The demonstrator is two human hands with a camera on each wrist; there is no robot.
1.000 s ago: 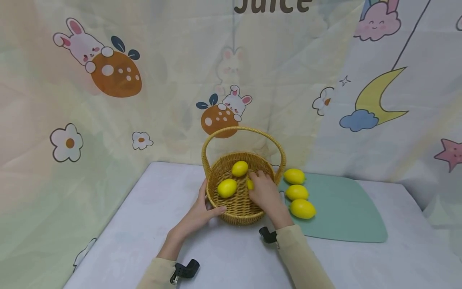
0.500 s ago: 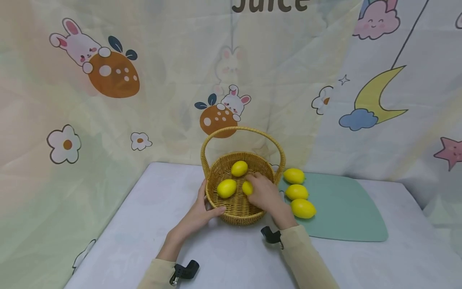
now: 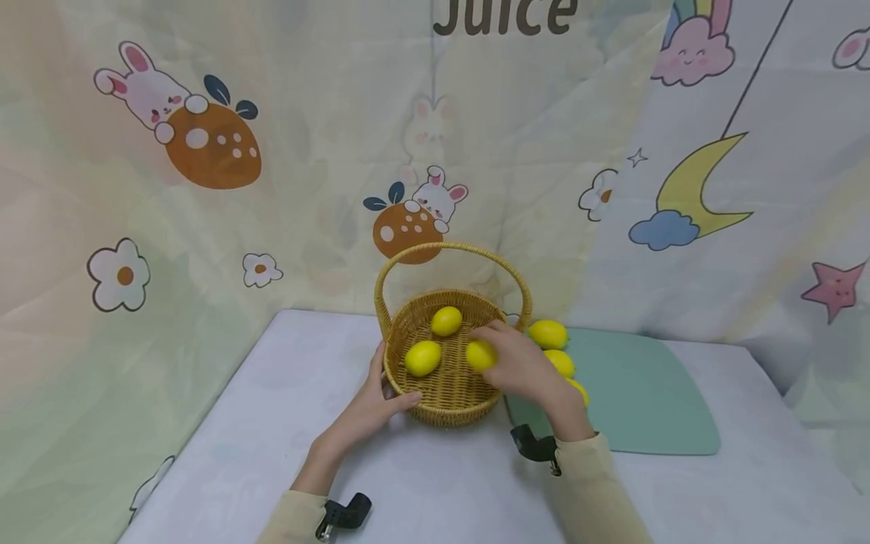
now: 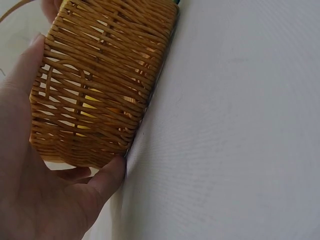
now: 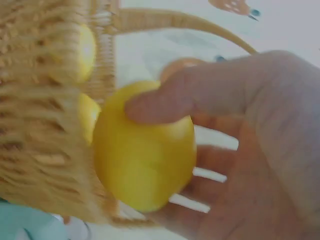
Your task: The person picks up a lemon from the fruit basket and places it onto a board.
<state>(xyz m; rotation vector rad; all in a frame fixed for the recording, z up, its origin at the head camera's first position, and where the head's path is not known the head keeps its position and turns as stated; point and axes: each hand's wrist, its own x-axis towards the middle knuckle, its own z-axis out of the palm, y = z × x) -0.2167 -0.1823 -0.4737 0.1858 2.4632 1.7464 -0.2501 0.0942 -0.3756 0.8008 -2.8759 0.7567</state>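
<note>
A woven basket (image 3: 451, 414) with a tall arched handle stands on the table, two lemons (image 3: 423, 358) lying inside it. My left hand (image 3: 372, 404) grips the basket's near left side, thumb over the rim; in the left wrist view its fingers (image 4: 107, 180) lie against the weave. Over the basket's right side, my right hand (image 3: 519, 363) holds a third lemon (image 3: 481, 355). In the right wrist view the thumb presses on that lemon (image 5: 145, 155) and the other fingers curl behind it, level with the basket's rim.
A green mat (image 3: 646, 400) lies right of the basket. On its left edge several lemons (image 3: 547, 334) stand in a row, partly hidden behind my right hand. A printed cloth (image 3: 326, 151) hangs behind the white table (image 3: 231, 423).
My right hand has lifted the lemon from the basket's inside up and to the right. My left hand keeps its grip on the basket. The head view has shifted slightly.
</note>
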